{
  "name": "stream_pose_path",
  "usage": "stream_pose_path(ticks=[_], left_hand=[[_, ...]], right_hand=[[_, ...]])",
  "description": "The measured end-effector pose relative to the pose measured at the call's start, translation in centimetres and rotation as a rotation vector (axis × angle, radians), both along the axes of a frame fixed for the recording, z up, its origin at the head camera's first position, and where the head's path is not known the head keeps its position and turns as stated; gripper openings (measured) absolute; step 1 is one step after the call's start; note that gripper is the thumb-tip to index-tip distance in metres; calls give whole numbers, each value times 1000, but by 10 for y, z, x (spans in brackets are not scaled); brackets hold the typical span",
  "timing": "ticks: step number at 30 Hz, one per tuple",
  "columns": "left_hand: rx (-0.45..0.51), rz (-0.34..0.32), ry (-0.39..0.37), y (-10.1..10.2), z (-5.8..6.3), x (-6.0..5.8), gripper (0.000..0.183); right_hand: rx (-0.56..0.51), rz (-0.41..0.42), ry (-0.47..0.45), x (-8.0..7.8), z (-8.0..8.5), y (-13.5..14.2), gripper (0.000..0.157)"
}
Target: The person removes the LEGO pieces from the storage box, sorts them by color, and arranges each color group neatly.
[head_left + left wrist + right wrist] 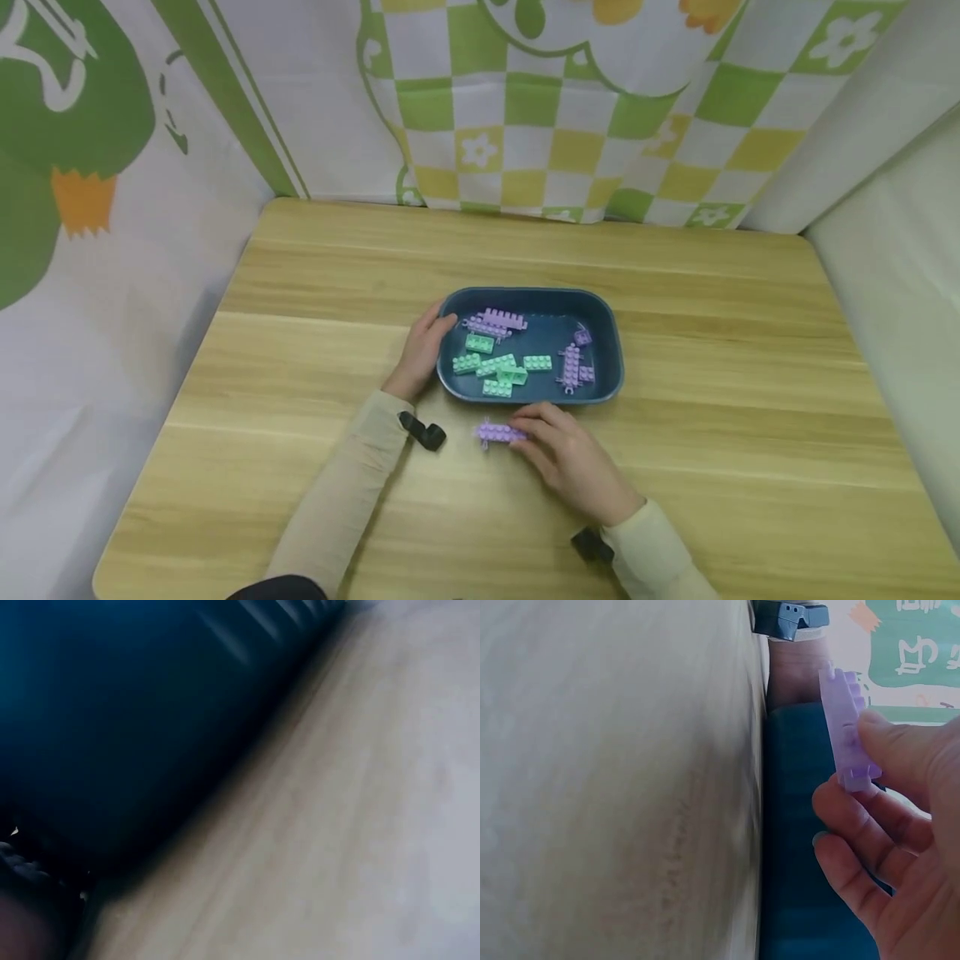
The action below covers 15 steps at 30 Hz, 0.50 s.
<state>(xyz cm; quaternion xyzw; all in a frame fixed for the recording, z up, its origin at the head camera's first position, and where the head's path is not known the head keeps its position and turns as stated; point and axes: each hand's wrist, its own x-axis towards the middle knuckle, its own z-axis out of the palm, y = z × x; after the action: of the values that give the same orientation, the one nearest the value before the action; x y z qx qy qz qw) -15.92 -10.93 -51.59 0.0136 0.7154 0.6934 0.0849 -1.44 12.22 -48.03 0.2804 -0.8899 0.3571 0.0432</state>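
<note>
My right hand (581, 467) pinches a purple building brick (498, 432) between thumb and fingers, just in front of the tray. In the right wrist view the purple brick (846, 731) shows its studs and small side clips, with the thumb on one side and fingertips at its lower end. At the left end of the dark blue tray (525, 400), my left hand (422, 354) grips the rim, thumb on top. The tray's outer wall (112, 727) fills much of the left wrist view, where the left fingers are mostly hidden.
Inside the tray lie several green bricks (496, 365) near the left, purple bricks (495, 321) behind them, and more purple bricks (572, 367) at the right. The wooden table (720, 358) extends around the tray. A patterned curtain (555, 125) hangs behind.
</note>
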Motion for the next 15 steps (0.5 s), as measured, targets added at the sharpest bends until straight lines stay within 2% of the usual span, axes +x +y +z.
stream_pose_path(ticks=[9,15], left_hand=[[20,26,-31,5,2,-12,49],[1,28,-60,5,3,-19,50]], right_hand=[[-8,-2,-61,-6,1,-5,25],[-43,-13,-39,-13,1,-7,25]])
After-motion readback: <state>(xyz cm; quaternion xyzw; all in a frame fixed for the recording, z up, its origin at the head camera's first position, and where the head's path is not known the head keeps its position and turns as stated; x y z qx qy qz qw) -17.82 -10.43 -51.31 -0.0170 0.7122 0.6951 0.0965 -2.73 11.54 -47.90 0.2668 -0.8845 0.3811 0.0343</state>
